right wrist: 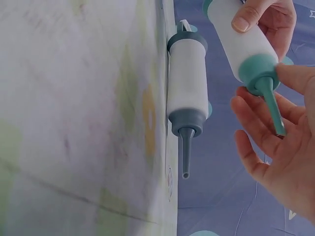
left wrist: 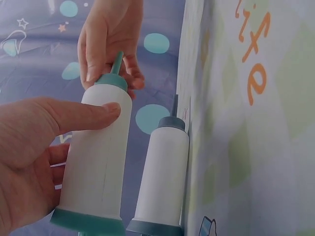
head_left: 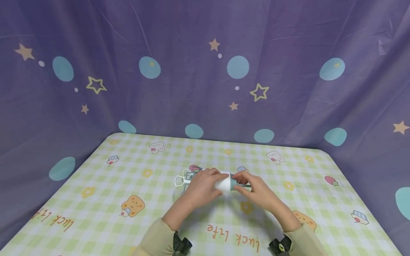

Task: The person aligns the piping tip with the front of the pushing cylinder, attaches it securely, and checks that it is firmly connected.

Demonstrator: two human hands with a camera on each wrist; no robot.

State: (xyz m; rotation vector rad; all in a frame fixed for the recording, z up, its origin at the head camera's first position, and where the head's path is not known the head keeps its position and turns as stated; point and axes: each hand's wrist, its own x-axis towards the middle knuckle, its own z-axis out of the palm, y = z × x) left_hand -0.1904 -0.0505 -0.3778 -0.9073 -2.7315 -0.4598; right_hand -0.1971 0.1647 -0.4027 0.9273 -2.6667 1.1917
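My left hand [head_left: 205,188] holds a white, thick-barrelled syringe [left wrist: 98,157] with green ends, its thumb lying along the barrel. Thumb and fingers of my right hand [head_left: 259,190] pinch the green nozzle cap [right wrist: 258,71] at the right end; its thin spout [right wrist: 273,108] points out past the palm. A second syringe, with a white barrel [right wrist: 188,76] and a grey-blue nozzle cap [right wrist: 187,120], lies on the table just beyond. My hands mostly hide it in the head view. White loop handles [head_left: 179,181] stick out left of my left hand.
A green-and-white checked cloth [head_left: 96,213] with cartoon prints covers the table. Behind it and at both sides hangs a purple curtain [head_left: 192,92] with stars and blue dots. A black wrist camera [head_left: 182,244] is strapped to my left wrist, another [head_left: 280,245] to my right.
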